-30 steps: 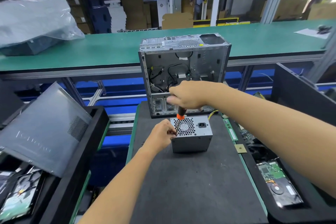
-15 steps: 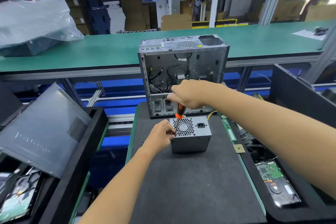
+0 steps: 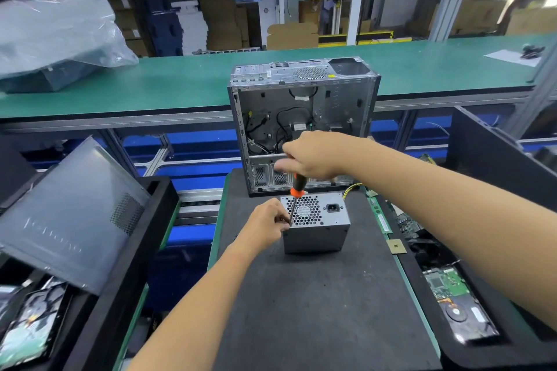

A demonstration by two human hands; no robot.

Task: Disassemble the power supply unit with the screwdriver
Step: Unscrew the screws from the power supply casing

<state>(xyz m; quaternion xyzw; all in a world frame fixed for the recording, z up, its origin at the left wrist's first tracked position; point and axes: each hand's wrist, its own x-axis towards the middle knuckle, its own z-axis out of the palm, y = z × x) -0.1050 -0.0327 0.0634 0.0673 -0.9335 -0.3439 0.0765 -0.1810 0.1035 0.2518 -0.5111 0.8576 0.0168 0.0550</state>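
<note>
Two bare hands work at a grey power supply unit that stands on a dark mat, just in front of an opened computer case. The right hand is clenched round the black-and-orange handle of a screwdriver; most of the handle is buried in the fist, and its index finger is smeared by motion blur. The thin shaft slants down and left across the fan grille toward the unit's near-left top corner. Its tip disappears behind the fingers of the left hand, so whether it sits in a screw cannot be told. The left hand is curled against that corner of the unit, gripping its left edge; its fingertips are hidden from this angle. Yellow wires poke out behind the unit, their far ends hidden by the right forearm. At right, a hard drive with a green circuit board lies in a black tray, partly cut off by the arm. At left, a grey side panel leans in another black bin.
</note>
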